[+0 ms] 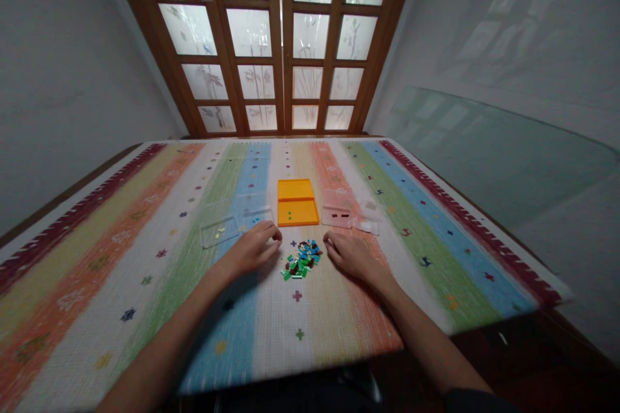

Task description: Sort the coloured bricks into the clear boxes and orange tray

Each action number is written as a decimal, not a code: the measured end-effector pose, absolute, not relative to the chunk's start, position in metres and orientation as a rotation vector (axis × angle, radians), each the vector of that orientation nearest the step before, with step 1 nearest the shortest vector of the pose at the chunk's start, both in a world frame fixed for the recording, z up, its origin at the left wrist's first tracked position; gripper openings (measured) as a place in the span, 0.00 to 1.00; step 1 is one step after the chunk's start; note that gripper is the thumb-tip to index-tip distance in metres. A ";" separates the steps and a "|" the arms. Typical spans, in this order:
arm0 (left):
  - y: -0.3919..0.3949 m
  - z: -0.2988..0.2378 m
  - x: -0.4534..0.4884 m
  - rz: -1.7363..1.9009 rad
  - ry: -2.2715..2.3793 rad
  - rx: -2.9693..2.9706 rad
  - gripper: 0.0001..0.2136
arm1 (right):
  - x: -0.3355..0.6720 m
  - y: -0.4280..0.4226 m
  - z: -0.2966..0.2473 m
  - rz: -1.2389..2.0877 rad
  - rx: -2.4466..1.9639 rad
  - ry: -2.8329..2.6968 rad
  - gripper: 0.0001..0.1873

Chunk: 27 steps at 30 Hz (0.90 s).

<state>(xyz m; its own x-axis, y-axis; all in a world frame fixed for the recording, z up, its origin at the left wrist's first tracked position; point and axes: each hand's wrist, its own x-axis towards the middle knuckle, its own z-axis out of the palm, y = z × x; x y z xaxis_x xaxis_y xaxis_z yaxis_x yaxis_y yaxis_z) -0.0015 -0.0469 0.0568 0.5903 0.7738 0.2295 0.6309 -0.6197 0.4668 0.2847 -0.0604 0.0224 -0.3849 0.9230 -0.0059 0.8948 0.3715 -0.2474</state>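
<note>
A loose heap of small building bricks point(303, 259) in green, blue, dark brown and white lies on the striped tablecloth between my two hands. To its left is my left hand point(258, 246), thumb and fingers bent together in a pinch. Whatever the left fingertips hold, if anything, is too small to make out. On the heap's right, my right hand point(349, 254) rests low over the cloth with its fingers curled together. Its fingertips hide anything between them. Both hands are apart from the heap.
Beyond the heap lies an opened orange case point(296, 190) with a few green pieces in its near half. Clear boxes flank it: one with pale yellow pieces point(219, 232), one with blue pieces, one with dark red pieces point(341, 215), and a small clear one point(367, 226).
</note>
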 end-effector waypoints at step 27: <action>-0.050 0.058 -0.051 0.788 1.354 2.425 0.12 | 0.286 -0.060 0.021 0.300 -1.652 -2.496 0.12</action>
